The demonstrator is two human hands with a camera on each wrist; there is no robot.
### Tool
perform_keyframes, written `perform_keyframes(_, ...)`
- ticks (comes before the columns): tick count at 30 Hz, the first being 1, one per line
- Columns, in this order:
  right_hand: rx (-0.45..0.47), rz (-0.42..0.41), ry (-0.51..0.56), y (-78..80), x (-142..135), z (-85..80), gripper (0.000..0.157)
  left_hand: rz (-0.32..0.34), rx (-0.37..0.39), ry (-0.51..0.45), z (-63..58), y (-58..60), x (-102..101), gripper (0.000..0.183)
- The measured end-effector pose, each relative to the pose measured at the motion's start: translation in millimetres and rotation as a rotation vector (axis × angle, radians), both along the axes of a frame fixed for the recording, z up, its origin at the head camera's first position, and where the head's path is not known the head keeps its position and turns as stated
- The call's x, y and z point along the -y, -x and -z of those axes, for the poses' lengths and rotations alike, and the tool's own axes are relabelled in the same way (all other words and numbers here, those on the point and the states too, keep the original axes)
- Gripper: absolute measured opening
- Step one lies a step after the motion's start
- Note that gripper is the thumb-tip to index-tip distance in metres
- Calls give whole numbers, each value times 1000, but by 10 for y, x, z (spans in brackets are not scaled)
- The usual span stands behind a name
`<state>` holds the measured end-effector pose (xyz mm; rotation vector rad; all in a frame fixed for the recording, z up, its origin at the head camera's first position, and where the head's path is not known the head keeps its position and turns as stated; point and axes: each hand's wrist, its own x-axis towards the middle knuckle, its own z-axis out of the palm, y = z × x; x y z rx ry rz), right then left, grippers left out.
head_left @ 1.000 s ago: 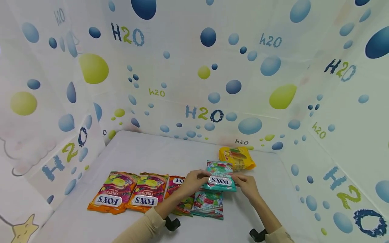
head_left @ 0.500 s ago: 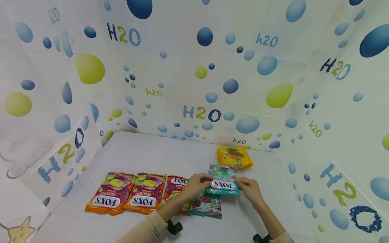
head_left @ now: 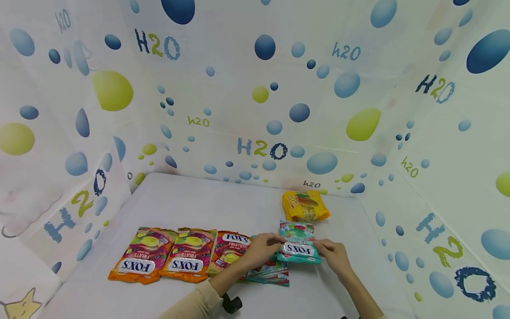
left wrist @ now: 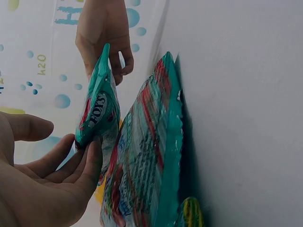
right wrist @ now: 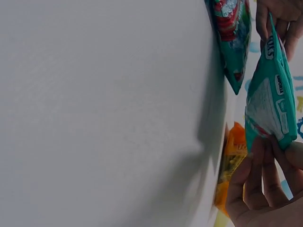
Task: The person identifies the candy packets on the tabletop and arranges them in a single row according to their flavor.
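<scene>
A teal FOX'S mint candy bag (head_left: 298, 249) is held raised and tilted between my two hands. My left hand (head_left: 260, 250) grips its left edge with curled fingertips; in the left wrist view the thumb (left wrist: 35, 127) stands apart from the bag. My right hand (head_left: 334, 256) pinches the opposite edge between fingers (right wrist: 270, 184) and thumb. Below and left of it, another teal candy bag (head_left: 271, 275) lies on the table, partly covered by my left hand and the raised bag. An orange-red FOX'S Fruits bag (head_left: 229, 250) lies beside that one, its lower part behind my left forearm.
Two more FOX'S Fruits bags (head_left: 142, 254) (head_left: 190, 253) lie in the row at the left. A yellow candy bag with a mango picture (head_left: 304, 205) lies behind the raised bag. The white table (head_left: 207, 199) ends at walls of printed sheeting (head_left: 223, 79).
Both hands have shifted slightly right and toward me with the teal bag, away from the yellow bag. The whole view has drifted a little. The bags on the table keep their places.
</scene>
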<state>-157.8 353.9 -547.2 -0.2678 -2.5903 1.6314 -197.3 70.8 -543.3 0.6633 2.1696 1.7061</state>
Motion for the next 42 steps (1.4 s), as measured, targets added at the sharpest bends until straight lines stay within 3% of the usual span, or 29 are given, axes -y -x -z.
perform_keyframes(7,5,23,-17,-117,-62,35,26,9,-4,21,-9,-69,-61,23)
perform_keyframes(15,29,47,-51,-231,-147,96,26,33,-20,63,60,-137,-132,22)
perform_keyframes(21,49,58,-33,-309,-201,142,27,77,-36,47,65,-168,-163,24)
perform_keyframes(29,48,65,-20,-372,-229,207,26,91,-23,80,79,-183,-202,23)
perform_keyframes(36,83,91,43,-426,-217,215,24,116,-75,116,113,-196,-219,23)
perform_keyframes(42,118,90,37,-457,-247,237,24,146,-68,129,103,-208,-217,22)
